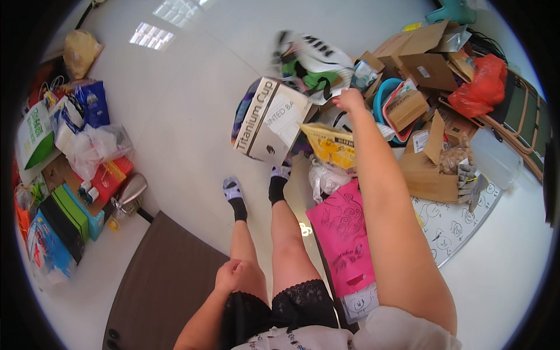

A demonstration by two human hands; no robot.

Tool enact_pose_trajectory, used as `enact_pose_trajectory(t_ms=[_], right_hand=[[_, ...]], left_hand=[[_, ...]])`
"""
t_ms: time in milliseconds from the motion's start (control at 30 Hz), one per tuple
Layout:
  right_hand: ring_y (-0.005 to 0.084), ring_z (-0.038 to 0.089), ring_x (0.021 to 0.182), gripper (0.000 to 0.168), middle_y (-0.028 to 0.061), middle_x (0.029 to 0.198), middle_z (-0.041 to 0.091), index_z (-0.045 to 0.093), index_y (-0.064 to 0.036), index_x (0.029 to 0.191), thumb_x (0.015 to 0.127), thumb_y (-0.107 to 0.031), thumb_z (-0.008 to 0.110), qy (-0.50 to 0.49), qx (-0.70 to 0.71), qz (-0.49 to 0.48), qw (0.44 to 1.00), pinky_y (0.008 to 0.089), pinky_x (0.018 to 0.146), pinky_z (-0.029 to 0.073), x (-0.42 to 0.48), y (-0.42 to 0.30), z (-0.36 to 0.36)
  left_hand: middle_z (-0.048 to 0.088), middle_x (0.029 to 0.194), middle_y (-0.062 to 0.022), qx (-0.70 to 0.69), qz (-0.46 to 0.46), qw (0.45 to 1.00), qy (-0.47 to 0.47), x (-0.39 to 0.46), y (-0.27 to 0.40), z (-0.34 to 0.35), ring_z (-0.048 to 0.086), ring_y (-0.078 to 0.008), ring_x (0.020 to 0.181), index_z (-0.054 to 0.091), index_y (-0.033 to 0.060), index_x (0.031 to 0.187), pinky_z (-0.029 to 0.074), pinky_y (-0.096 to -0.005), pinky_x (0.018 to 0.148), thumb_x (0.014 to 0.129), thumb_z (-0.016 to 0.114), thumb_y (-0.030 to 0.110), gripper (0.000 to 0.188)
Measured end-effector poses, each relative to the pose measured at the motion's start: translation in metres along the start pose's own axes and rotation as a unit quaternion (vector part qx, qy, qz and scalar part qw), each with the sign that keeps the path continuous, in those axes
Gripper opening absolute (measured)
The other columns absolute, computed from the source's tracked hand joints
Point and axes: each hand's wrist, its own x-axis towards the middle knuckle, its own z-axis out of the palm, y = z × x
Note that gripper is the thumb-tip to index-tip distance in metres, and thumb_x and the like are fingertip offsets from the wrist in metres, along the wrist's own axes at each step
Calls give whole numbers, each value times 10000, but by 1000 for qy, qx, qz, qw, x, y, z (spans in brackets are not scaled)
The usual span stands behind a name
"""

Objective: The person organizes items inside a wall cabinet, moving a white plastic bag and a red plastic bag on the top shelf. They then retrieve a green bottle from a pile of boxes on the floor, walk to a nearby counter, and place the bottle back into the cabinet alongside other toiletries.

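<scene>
My right hand [348, 99] is stretched forward, its fingers closed on the edge of a white bag with black lettering [330, 52]. The bag is blurred and gapes, showing green and black contents. Left of my hand stands a white Titanium Cup box [278, 122], with a colourful item partly hidden behind it. A yellow printed pouch [330, 146] lies just below my hand. My left hand [229, 275] rests near my left thigh, its fingers loosely curled; whether it holds anything is not clear. Below the pouch a pink bag [343, 236] hangs near my right arm.
At right are cardboard boxes [424, 70], a red plastic bag [481, 87], a blue basin [380, 98], a clear plastic bin [494, 153] and a folding chair [523, 116]. Bags and boxes crowd the left, beside a metal kettle [131, 188]. A dark wooden table [166, 280] is lower left.
</scene>
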Motion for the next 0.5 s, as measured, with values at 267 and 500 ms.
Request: enact_pose_trajectory(t_ms=[267,500], right_hand=[[323,644,906,211,120,1033,657,655,-106,998,941,-232,496,7,-243,-371,896,427,753,520,-153,36,28],[295,695,844,254,149,1146,643,656,-49,1068,883,-156,519,-53,-697,-312,644,422,660,556,-121,226,83]], left_hand=[[685,971,-148,63,-18,998,11,-5,-1,17,642,-313,942,680,63,1021,501,-407,843,888,606,286,271],[641,1077,-124,201,137,968,54,4,-31,41,543,-328,1076,666,53,1025,420,-444,955,825,619,226,269]])
